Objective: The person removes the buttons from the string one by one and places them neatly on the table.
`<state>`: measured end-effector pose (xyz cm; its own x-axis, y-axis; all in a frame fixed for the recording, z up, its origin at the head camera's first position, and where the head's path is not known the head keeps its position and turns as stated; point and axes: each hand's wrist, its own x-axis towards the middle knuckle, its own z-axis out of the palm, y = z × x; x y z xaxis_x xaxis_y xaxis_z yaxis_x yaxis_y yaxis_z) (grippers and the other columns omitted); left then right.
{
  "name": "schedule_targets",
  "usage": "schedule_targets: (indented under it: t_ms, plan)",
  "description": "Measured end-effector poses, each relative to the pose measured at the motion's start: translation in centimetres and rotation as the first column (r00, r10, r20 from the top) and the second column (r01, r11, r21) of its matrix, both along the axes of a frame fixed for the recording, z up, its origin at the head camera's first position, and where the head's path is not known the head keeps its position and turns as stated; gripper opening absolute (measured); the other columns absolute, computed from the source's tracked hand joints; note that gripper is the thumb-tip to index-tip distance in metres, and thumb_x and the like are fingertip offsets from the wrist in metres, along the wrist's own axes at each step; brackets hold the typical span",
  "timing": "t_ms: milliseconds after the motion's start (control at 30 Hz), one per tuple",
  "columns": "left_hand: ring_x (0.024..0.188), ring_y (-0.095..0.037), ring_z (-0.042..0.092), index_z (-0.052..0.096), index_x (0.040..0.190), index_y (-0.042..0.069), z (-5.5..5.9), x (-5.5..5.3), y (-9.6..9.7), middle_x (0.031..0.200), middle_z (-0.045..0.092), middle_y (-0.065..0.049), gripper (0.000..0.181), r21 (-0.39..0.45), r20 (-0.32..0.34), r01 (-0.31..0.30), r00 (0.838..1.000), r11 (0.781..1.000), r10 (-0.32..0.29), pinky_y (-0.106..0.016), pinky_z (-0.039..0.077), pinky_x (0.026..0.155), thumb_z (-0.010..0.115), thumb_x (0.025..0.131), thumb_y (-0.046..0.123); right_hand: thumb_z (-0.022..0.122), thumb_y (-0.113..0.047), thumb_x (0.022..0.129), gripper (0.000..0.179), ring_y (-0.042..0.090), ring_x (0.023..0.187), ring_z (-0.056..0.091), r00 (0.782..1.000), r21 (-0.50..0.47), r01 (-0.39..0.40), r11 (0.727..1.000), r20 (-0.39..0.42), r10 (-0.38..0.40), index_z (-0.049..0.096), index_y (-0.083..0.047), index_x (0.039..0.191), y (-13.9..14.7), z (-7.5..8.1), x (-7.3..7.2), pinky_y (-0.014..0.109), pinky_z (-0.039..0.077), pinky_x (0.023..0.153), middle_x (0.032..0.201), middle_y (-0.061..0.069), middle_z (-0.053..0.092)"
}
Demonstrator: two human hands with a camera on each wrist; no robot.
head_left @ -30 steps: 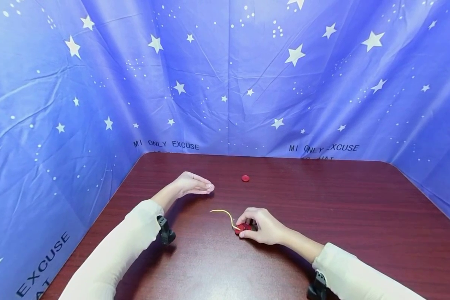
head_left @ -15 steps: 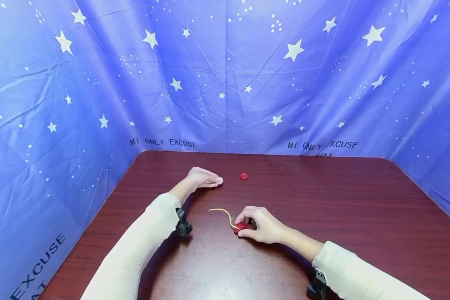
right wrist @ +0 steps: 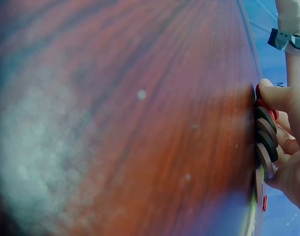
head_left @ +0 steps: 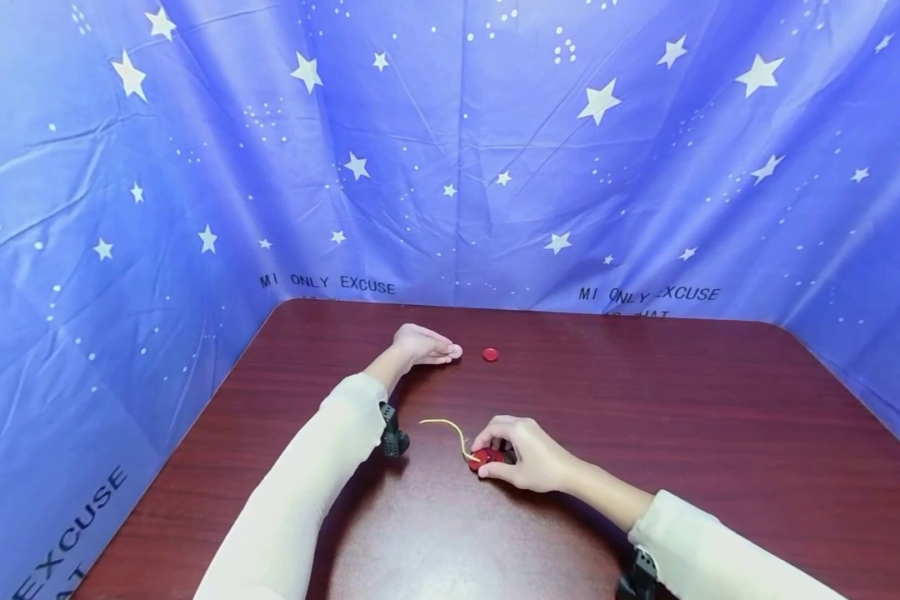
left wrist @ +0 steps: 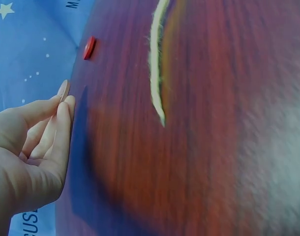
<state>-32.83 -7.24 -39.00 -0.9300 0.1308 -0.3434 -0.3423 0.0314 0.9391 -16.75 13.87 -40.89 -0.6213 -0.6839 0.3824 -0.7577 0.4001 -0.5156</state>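
My left hand [head_left: 423,345] pinches a pale pink round button [head_left: 456,352] between thumb and fingertips, low over the far part of the table. In the left wrist view that button [left wrist: 64,90] is seen nearly edge-on. A single red button [head_left: 491,354] lies just to its right. Nearer the front, my right hand [head_left: 528,454] holds a row of red and dark buttons [head_left: 487,458] with curled fingers and thumb. The right wrist view shows this row as overlapping red, black and brown discs [right wrist: 267,132]. From its left end a yellow cord [head_left: 444,422] trails left on the table.
The dark red-brown wooden table [head_left: 682,417] has a shiny patch of glare at its front middle. A blue curtain [head_left: 457,150] with white stars hangs behind and along both sides. Black wrist cameras [head_left: 393,433] are worn at both sleeve cuffs.
My left hand has moved right and away from me with the pale button, coming close to the lone red button. My right hand and the cord have stayed in place.
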Motion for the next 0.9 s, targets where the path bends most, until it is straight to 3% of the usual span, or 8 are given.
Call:
schedule_targets:
  t_ms: [100, 267, 400, 567, 733, 900]
  plan:
    - [0.084, -0.023, 0.074, 0.066, 0.108, -0.014, -0.1, -0.3, 0.4, 0.109, 0.065, -0.028, 0.029, -0.02, -0.009, -0.009, 1.0, 1.0, 0.009, -0.028, 0.061, 0.069, 0.07, 0.079, -0.011, 0.081, -0.016, 0.076, 0.023, 0.004, 0.068, 0.052, 1.0, 0.001, -0.003, 1.0, 0.005, 0.003, 0.069, -0.01, 0.095, 0.0, 0.0, 0.0, 0.009, 0.041, 0.055, 0.08, -0.001, 0.065]
    - [0.062, -0.012, 0.068, 0.068, 0.105, -0.013, -0.1, -0.5, 1.2, 0.108, 0.065, -0.029, 0.027, -0.07, -0.025, -0.043, 0.999, 0.997, 0.042, -0.026, 0.061, 0.063, 0.07, 0.078, -0.012, 0.081, -0.015, 0.076, 0.023, 0.003, 0.068, 0.051, 1.0, 0.002, 0.0, 1.0, 0.005, 0.0, 0.069, -0.011, 0.095, 0.0, -0.1, 0.1, 0.009, 0.041, 0.055, 0.08, -0.002, 0.064]
    - [0.057, -0.011, 0.065, 0.069, 0.102, -0.013, -0.1, -0.5, 1.8, 0.105, 0.066, -0.029, 0.025, -0.092, -0.035, -0.041, 0.999, 0.995, 0.038, -0.025, 0.06, 0.06, 0.071, 0.077, -0.012, 0.081, -0.016, 0.076, 0.022, 0.004, 0.067, 0.052, 1.0, 0.007, 0.0, 1.0, 0.005, 0.0, 0.069, -0.011, 0.095, 0.0, 0.0, 0.0, 0.009, 0.041, 0.055, 0.08, -0.001, 0.064]
    - [0.05, -0.008, 0.063, 0.071, 0.096, -0.012, 0.2, -0.2, 2.4, 0.099, 0.068, -0.029, 0.02, -0.184, -0.099, -0.042, 0.995, 0.982, 0.024, -0.023, 0.059, 0.056, 0.072, 0.077, -0.01, 0.08, -0.015, 0.077, 0.022, 0.006, 0.067, 0.052, 1.0, 0.007, -0.004, 1.0, 0.007, 0.004, 0.069, -0.011, 0.095, 0.0, 0.1, 0.0, 0.009, 0.041, 0.054, 0.08, 0.0, 0.064]
    - [0.043, -0.006, 0.059, 0.073, 0.092, -0.01, 0.4, -0.4, 3.1, 0.094, 0.07, -0.028, 0.016, -0.296, -0.138, -0.044, 0.99, 0.954, 0.003, -0.021, 0.058, 0.054, 0.072, 0.077, -0.007, 0.08, -0.015, 0.077, 0.022, 0.005, 0.067, 0.052, 1.0, 0.008, 0.003, 1.0, 0.015, -0.003, 0.069, -0.011, 0.095, 0.0, 0.1, 0.1, 0.01, 0.041, 0.054, 0.081, 0.0, 0.064]
    - [0.041, -0.004, 0.059, 0.076, 0.082, -0.003, 0.4, -0.7, 3.4, 0.085, 0.073, -0.021, 0.007, -0.464, -0.168, -0.041, 0.985, 0.885, -0.043, -0.019, 0.057, 0.054, 0.074, 0.075, -0.002, 0.08, -0.016, 0.078, 0.022, 0.004, 0.068, 0.052, 1.0, 0.008, 0.002, 1.0, 0.03, -0.003, 0.069, -0.011, 0.095, 0.0, 0.2, 0.1, 0.009, 0.041, 0.055, 0.081, 0.001, 0.064]
